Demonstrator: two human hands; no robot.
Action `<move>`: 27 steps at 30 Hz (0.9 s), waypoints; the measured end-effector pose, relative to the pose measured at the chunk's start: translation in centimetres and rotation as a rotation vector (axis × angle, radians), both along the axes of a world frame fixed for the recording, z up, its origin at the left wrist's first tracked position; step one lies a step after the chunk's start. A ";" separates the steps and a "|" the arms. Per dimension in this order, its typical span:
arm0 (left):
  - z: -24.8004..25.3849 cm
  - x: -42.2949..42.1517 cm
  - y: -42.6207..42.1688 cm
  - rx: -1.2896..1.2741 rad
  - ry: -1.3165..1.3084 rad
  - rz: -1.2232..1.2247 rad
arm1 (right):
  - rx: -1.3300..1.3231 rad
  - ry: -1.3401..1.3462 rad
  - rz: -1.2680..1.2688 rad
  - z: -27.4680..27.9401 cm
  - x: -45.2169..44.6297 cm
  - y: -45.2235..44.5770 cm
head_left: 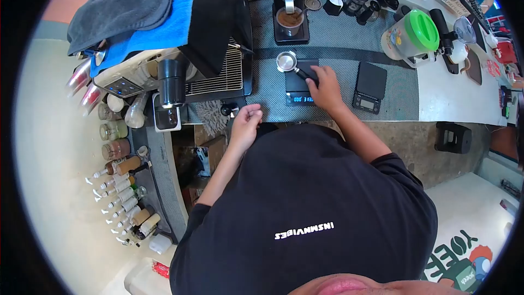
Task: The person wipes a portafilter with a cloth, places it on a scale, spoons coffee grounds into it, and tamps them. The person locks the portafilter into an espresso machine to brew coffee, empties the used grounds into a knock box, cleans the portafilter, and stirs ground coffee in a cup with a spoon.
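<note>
Overall, the biggest thing in view is a long white table [464,101] that curves across the scene, with a dark grey woven mat [404,90] over most of its middle. At the left stands a large black and silver espresso machine [213,27], with a bright blue cloth [158,35] and a dark grey towel [120,16] draped over its top. Towards the right end of the mat is a pale round container with a green plastic lid [423,30]. At the back, a black coffee grinder [296,1] has a cup of brown grounds [289,30] beneath it.

Two flat black digital scales sit on the mat: one near the container [371,79], the other nearer the machine [295,90], its blue digits lit. The right hand [327,90] reaches over the lit scale and grips the handle end of a silver portafilter with a black handle [286,62], thumb on one side, fingers on the other. The portafilter's round metal head overlaps the scale's far left corner; from this angle, it is hard to tell whether it rests fully there. The left hand [246,123] is loosely closed at the table's front edge, near a shaggy grey cloth [212,117] and a small black knob [228,109].
</note>
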State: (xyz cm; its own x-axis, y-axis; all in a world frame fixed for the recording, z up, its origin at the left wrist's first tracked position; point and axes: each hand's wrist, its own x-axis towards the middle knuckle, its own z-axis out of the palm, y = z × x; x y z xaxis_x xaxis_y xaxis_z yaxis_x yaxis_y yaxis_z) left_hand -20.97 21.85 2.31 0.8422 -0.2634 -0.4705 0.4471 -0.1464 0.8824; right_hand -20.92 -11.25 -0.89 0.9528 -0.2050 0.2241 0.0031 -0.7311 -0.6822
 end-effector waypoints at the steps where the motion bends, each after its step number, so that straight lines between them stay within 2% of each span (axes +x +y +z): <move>1: 0.6 0.1 -0.6 0.047 0.007 -0.065 | 0.038 0.012 -0.049 0.0 -0.8 -0.5; 3: 0.4 1.0 -1.6 0.074 0.051 -0.153 | 0.089 0.064 -0.156 0.2 -2.5 -1.3; 6: -2.1 2.5 -2.5 0.131 0.051 -0.261 | 0.331 0.475 -0.252 -0.8 -5.2 -2.3; 9: -4.0 3.6 -4.1 0.213 0.030 -0.359 | 0.754 0.750 -0.248 -3.6 -6.3 -2.2; 13: -4.2 4.8 -6.0 0.262 0.048 -0.442 | 0.714 0.759 -0.279 -4.7 -5.9 -1.8; 16: -3.8 5.3 -6.7 0.277 0.030 -0.473 | 0.424 0.721 -0.210 -5.7 -5.7 -2.2; 19: -1.2 5.8 -7.2 0.251 0.072 -0.469 | 0.326 0.720 -0.162 -5.8 -5.6 -2.5; 22: 0.5 6.3 -7.4 0.221 0.068 -0.451 | 0.510 0.967 -0.009 -1.9 -4.4 -4.6; 25: 0.9 7.1 -8.1 0.176 -0.075 -0.381 | 0.242 0.885 0.065 1.9 -1.4 -7.1; 27: 1.3 7.8 -9.4 0.117 -0.118 -0.320 | 0.269 0.554 -0.046 3.4 1.5 -7.3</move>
